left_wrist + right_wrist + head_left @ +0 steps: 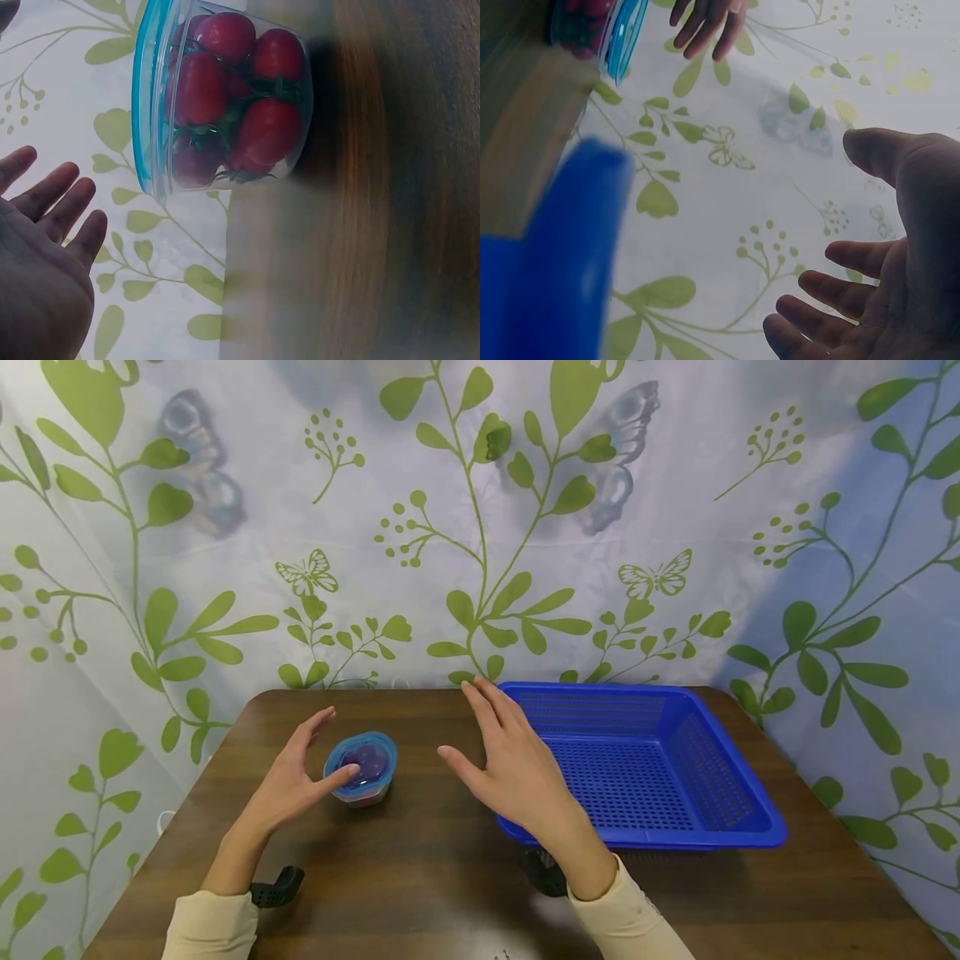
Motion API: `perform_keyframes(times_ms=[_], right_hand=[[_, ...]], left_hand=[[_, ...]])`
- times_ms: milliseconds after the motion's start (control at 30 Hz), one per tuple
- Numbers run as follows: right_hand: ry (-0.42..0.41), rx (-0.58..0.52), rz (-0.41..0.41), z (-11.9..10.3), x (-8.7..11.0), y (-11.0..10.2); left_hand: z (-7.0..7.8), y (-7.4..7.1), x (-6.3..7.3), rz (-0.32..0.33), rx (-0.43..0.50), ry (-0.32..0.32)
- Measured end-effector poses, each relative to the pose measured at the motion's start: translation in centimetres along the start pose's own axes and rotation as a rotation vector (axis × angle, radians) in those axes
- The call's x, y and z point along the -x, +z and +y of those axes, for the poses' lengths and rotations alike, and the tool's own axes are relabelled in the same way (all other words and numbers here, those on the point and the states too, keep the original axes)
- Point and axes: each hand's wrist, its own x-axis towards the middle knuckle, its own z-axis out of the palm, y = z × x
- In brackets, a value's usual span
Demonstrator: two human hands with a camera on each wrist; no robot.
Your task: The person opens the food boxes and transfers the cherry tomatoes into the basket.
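A clear plastic container [296, 127] with a turquoise-rimmed lid [387, 745] stands upright on the left half of the table. Through its wall in the left wrist view show several red tomatoes [202, 86] with green stems. My left hand [288, 785] hovers beside the container, fingers spread and holding nothing. Its thumb overlaps the lid in the head view, but the left wrist view shows a gap. Over the left rim of a blue plastic basket [720, 837], my right hand [517, 768] is held in the air, fingers extended, with nothing in it.
The perforated basket takes up the right side of the brown wooden table [420, 877]. Behind the table hangs a white curtain [345, 527] with green leaves and butterflies. A dark strap mount [277, 889] sits at the left wrist, another [543, 872] at the right.
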Motion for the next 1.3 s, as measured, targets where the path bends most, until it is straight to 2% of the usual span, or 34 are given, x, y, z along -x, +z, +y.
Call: perform_keyframes(times_ms=[233,433,867,1300], right_hand=[[-0.012,-0.031,-0.041,-0.8,-0.3,1.2],[-0.028,-0.061,-0.069,-1.4,-0.6,2.3],[-0.067,-0.086,-0.104,-2.6,-1.0,5.2],[-0.106,-0.092,-0.151,-3.8,-1.0,8.1]], left_hand=[[-0.2,0.2,0.2,-0.040,0.007,-0.023],[-0.5,0.4,0.4,-0.055,0.011,-0.014],[-1.5,0.8,1.1,-0.119,0.040,-0.047],[-2.7,1.2,1.5,-0.141,0.088,-0.015]])
